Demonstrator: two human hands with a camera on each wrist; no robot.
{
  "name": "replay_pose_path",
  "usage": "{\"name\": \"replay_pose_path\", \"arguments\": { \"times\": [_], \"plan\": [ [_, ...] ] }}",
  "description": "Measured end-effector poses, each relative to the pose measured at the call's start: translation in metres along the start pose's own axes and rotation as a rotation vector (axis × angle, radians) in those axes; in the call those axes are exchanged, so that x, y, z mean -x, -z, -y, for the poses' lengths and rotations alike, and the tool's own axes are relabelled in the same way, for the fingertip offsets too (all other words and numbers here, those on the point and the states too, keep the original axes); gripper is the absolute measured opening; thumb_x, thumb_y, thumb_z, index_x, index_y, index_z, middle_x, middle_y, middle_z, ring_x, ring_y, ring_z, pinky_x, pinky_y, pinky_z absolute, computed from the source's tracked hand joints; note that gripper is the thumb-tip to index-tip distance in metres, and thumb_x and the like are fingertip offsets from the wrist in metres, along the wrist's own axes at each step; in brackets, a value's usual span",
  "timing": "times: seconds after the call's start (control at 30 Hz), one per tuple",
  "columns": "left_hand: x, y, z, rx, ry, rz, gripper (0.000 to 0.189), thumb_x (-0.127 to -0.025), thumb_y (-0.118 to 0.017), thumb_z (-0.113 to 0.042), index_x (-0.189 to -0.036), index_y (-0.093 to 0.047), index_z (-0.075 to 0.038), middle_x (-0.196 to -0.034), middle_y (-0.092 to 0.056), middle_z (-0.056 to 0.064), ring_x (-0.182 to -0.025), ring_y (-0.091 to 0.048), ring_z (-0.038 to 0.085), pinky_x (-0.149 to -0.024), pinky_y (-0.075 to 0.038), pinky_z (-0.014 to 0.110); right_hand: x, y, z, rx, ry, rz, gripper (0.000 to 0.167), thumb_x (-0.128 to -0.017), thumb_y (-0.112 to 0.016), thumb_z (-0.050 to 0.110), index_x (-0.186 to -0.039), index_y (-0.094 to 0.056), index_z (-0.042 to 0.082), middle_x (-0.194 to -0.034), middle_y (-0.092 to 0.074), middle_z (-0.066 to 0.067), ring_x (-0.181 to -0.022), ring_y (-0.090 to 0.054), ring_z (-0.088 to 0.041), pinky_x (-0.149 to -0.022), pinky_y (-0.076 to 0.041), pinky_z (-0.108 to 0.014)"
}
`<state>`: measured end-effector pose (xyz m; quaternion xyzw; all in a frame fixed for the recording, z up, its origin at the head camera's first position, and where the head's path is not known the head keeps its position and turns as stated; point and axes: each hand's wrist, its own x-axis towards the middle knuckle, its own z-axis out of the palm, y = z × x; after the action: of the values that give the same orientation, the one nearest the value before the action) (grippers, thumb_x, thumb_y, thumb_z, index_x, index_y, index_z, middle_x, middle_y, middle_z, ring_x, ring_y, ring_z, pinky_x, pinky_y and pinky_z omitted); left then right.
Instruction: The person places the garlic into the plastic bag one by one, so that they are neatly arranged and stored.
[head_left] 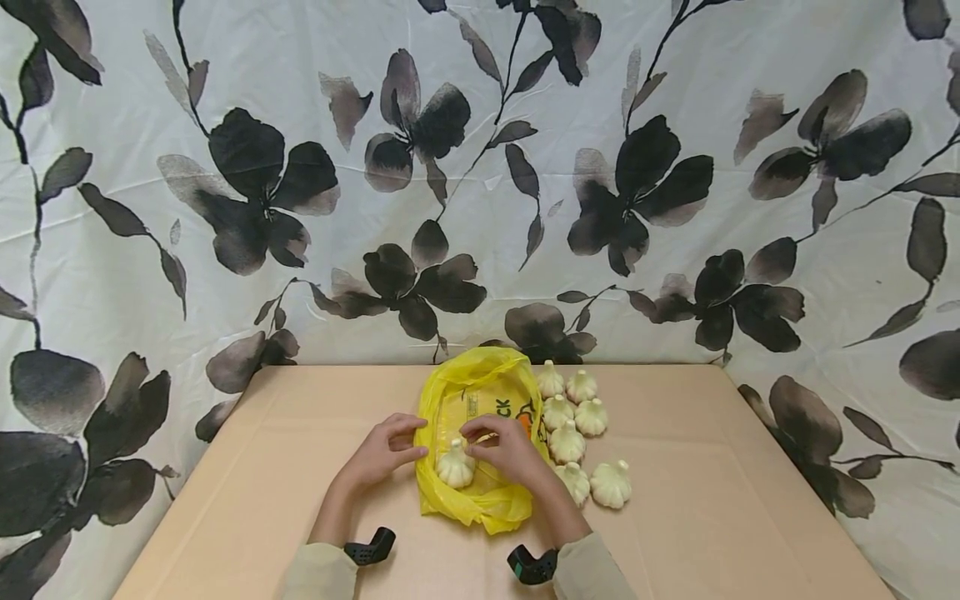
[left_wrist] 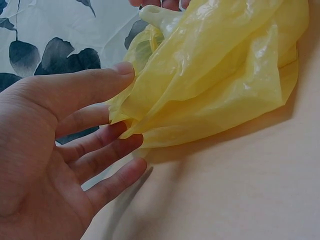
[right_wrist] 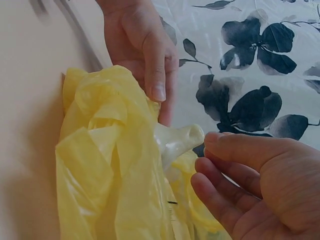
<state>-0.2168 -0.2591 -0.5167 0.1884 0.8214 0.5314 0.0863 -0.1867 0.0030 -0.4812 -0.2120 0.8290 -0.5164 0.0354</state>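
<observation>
A yellow plastic bag (head_left: pixel 480 510) lies with its mouth spread, and a white garlic bulb (head_left: pixel 456 465) sits inside, stem up. At the bag's left rim is my left hand (head_left: pixel 386 450), fingers fairly straight and touching the plastic, thumb and fingers spaced apart. In the left wrist view the fingertips (left_wrist: pixel 127 146) lie against the rim. My right hand (head_left: pixel 506 446) hovers over the bag, fingers loosely bent. Its thumb tip is close to the garlic stem (right_wrist: pixel 192 136) in the right wrist view; whether they touch is hard to tell. Yellow folds hide the bulb's lower part there.
Several more garlic bulbs (head_left: pixel 567 442) stand in two rough columns along the bag's right side, one bulb (head_left: pixel 611 485) nearest the front. The tan table (head_left: pixel 712 517) backs onto a white cloth (head_left: pixel 525 225) with dark flowers. Each wrist wears a black device (head_left: pixel 371 547).
</observation>
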Motion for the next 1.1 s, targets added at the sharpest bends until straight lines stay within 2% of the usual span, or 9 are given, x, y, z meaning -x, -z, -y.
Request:
{"name": "replay_pose_path", "arguments": {
  "times": [0.27, 0.47, 0.7, 0.93, 1.1],
  "plan": [
    [0.003, 0.0, 0.001, -0.004, -0.017, -0.003, 0.053, -0.085, -0.074, -0.026, -0.131, -0.057, -0.006, -0.132, -0.052, 0.012, -0.12, -0.057, 0.033, -0.098, -0.052, 0.038, 0.004, 0.004, 0.004, -0.019, 0.031, 0.008, 0.024, -0.088, -0.068, 0.007, -0.112, -0.068, 0.003, -0.108, -0.068, -0.012, -0.1, -0.066, -0.028, -0.086, -0.058, -0.035],
    [0.001, 0.0, 0.002, -0.009, -0.028, -0.001, 0.054, -0.085, -0.074, -0.026, -0.131, -0.057, -0.005, -0.133, -0.051, 0.012, -0.121, -0.056, 0.034, -0.099, -0.052, 0.038, 0.007, 0.01, 0.005, -0.002, 0.056, -0.011, 0.024, -0.087, -0.069, 0.004, -0.111, -0.069, 0.006, -0.109, -0.069, -0.016, -0.098, -0.067, -0.025, -0.083, -0.058, -0.031],
    [-0.001, -0.001, 0.004, -0.012, -0.03, 0.0, 0.054, -0.084, -0.075, -0.029, -0.131, -0.058, -0.006, -0.132, -0.051, 0.012, -0.121, -0.056, 0.034, -0.098, -0.052, 0.037, 0.01, 0.015, 0.005, 0.005, 0.046, -0.016, 0.025, -0.088, -0.068, 0.006, -0.113, -0.068, 0.002, -0.109, -0.068, -0.015, -0.099, -0.066, -0.026, -0.084, -0.058, -0.032],
    [0.0, 0.0, 0.003, -0.005, -0.026, 0.006, 0.055, -0.085, -0.074, -0.029, -0.132, -0.057, -0.005, -0.133, -0.051, 0.013, -0.122, -0.055, 0.035, -0.098, -0.052, 0.037, 0.012, 0.018, 0.007, 0.004, 0.027, -0.033, 0.022, -0.088, -0.068, 0.008, -0.111, -0.069, 0.007, -0.109, -0.067, -0.014, -0.101, -0.065, -0.029, -0.085, -0.058, -0.033],
    [0.001, 0.0, 0.002, -0.001, -0.032, 0.003, 0.055, -0.085, -0.074, -0.029, -0.132, -0.056, -0.005, -0.134, -0.05, 0.013, -0.122, -0.055, 0.034, -0.099, -0.051, 0.038, 0.012, 0.023, 0.01, 0.03, 0.03, -0.041, 0.024, -0.088, -0.069, 0.012, -0.111, -0.068, 0.007, -0.11, -0.068, -0.011, -0.101, -0.065, -0.025, -0.085, -0.058, -0.036]
  ]
}}
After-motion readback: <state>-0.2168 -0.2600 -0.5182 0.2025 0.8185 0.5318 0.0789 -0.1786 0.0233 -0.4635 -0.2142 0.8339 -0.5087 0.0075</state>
